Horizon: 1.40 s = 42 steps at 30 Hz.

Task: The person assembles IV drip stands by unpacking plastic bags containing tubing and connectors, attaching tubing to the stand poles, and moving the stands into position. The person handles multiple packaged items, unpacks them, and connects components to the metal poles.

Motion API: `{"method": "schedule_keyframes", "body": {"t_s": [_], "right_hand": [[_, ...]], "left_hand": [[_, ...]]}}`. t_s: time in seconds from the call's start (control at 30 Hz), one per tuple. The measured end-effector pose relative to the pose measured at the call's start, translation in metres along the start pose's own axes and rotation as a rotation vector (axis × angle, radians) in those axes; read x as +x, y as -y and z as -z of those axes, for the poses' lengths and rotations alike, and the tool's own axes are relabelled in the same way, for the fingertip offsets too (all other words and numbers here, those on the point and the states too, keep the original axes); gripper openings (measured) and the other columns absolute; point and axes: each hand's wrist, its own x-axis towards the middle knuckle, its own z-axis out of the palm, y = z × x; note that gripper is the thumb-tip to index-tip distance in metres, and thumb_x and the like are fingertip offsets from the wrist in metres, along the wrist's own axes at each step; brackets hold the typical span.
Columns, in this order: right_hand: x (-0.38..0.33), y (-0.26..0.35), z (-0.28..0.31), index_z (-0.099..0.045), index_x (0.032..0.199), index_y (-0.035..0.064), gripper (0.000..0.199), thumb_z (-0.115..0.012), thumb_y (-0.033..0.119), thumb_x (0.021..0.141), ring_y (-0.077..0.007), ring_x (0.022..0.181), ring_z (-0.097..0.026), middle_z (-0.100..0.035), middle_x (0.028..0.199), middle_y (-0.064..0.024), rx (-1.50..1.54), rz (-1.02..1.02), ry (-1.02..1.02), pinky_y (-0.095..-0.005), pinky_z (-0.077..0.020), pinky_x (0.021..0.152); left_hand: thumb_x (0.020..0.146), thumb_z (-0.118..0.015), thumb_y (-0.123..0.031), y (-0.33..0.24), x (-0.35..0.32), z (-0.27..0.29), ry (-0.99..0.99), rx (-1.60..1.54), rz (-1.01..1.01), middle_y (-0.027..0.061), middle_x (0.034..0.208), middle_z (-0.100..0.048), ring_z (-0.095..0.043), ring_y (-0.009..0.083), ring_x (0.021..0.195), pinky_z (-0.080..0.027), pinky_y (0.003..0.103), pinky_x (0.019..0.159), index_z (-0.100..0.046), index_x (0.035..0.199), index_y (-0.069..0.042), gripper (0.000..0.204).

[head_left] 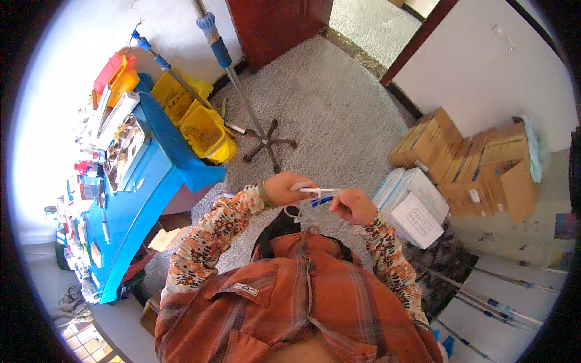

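Between the two raised hands, in front of the chest, a small white plastic piece with a blue part (317, 194) is held, with thin clear tubing (296, 213) seen looping down beneath it. One end of the piece is pinched by the fingers of the left hand (285, 187), which are pressed together around it; the other end is gripped by the closed fingertips of the right hand (354, 206). What kind of fitting the piece is cannot be told at this size. Both forearms are covered by floral-patterned sleeves (206, 242), and an orange plaid shirt (302, 296) is worn over them. Below the hands a grey carpet (327, 115) is spread. A wheeled pole stand (266, 140) is placed on it, near yellow bins (203, 130). To the left, a blue table (136, 199) is crowded with trays and small items. To the right, white boxes (414, 206) and brown cardboard cartons (478, 166) are stacked against the wall.
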Motion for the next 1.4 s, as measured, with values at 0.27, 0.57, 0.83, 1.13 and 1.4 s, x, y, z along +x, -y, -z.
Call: {"method": "schedule_keyframes", "body": {"t_s": [0.27, 0.57, 0.83, 1.13, 1.4], "right_hand": [[0.067, 0.021, 0.024, -0.057, 0.076, 0.0034, 0.036, -0.043, 0.034, 0.086, -0.0038, 0.042, -0.032, -0.037, 0.05, 0.0041, -0.173, 0.129, -0.021, -0.0192, -0.027, 0.041], [0.13, 0.053, 0.024, -0.056, 0.077, 0.0031, 0.036, -0.043, 0.035, 0.085, -0.0046, 0.04, -0.032, -0.037, 0.048, 0.0038, -0.166, 0.06, 0.174, -0.0187, -0.026, 0.04], [0.201, 0.071, 0.072, -0.056, 0.086, 0.0021, 0.023, -0.049, 0.024, 0.082, -0.0099, 0.063, -0.046, -0.05, 0.075, -0.0025, -0.653, 0.277, 0.254, -0.0232, -0.0379, 0.056], [0.24, 0.115, 0.147, -0.042, 0.114, 0.0039, 0.048, -0.056, 0.026, 0.075, -0.0255, 0.101, -0.046, -0.048, 0.107, -0.0141, -1.021, 0.412, 0.2, -0.0322, -0.0349, 0.087], [0.26, 0.224, 0.069, -0.049, 0.104, 0.002, 0.033, -0.053, 0.024, 0.079, -0.0185, 0.069, -0.055, -0.057, 0.079, -0.0095, -0.633, 0.543, 0.636, -0.0287, -0.0437, 0.064]], "left_hand": [[0.064, -0.066, -0.01, -0.001, 0.009, 0.054, -0.372, 0.178, 0.053, 0.0094, 0.077, -0.05, -0.051, 0.0227, 0.071, -0.041, 0.031, 0.061, -0.052, 0.086, -0.004, 0.026], [0.072, -0.06, -0.012, 0.011, 0.008, 0.077, -0.485, 0.028, -0.085, 0.0101, 0.084, -0.057, -0.055, 0.0217, 0.073, -0.043, 0.029, 0.068, -0.053, 0.099, -0.004, 0.029], [0.073, -0.057, -0.011, -0.004, 0.01, 0.131, -0.701, 0.412, 0.085, 0.0122, 0.08, -0.055, -0.054, 0.0278, 0.073, -0.043, 0.034, 0.064, -0.057, 0.091, -0.005, 0.019], [0.076, -0.055, -0.015, -0.107, 0.026, 0.162, -0.992, 0.609, 0.212, 0.0146, 0.076, -0.054, -0.053, 0.0329, 0.07, -0.042, 0.034, 0.06, -0.052, 0.088, -0.002, 0.018], [0.076, -0.053, -0.01, -0.146, 0.07, 0.167, -1.074, 0.72, 0.348, 0.0154, 0.075, -0.053, -0.053, 0.0329, 0.068, -0.042, 0.034, 0.06, -0.05, 0.09, -0.002, 0.017]]}}
